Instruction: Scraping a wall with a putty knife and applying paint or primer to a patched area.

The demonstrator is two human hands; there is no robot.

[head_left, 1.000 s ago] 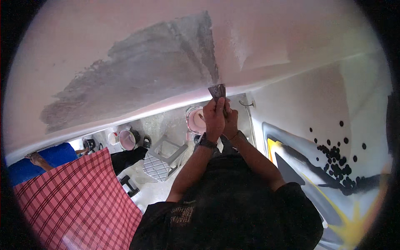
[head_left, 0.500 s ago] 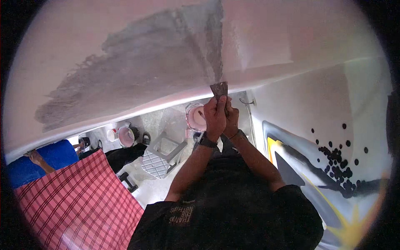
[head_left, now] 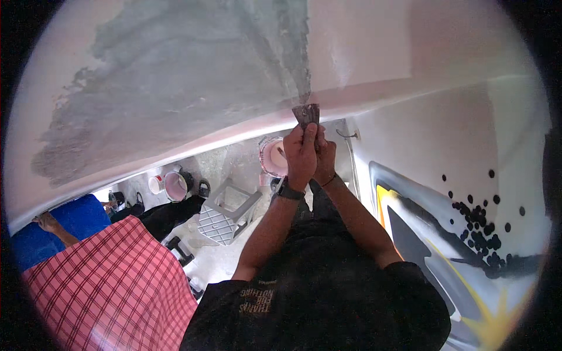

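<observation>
In both fists I grip a putty knife [head_left: 305, 114], its broad dark blade pointing up against the pale pink wall [head_left: 360, 47]. My left hand [head_left: 300, 155] is closed round the handle, thumb laid along it. Pressed beside it, my right hand [head_left: 325, 161] is closed on the same handle, most of which the fingers hide. The blade's edge lies at the lower end of a narrow grey strip that runs up the wall. Left of that strip spreads a large, rough-edged grey patch [head_left: 187, 88].
Below stand a pink-coated bucket [head_left: 273, 157], a grey plastic step stool [head_left: 225, 213] and another bucket [head_left: 176, 186]. At left are a person's hand [head_left: 52, 225], blue cloth [head_left: 85, 216] and red checked cloth [head_left: 111, 275]. A painted side wall [head_left: 433, 134] rises at right.
The view has shifted, so the grey patch looks larger and higher. Both hands and the putty knife appear slightly higher in the picture, still at the strip's lower end. The grip is unchanged.
</observation>
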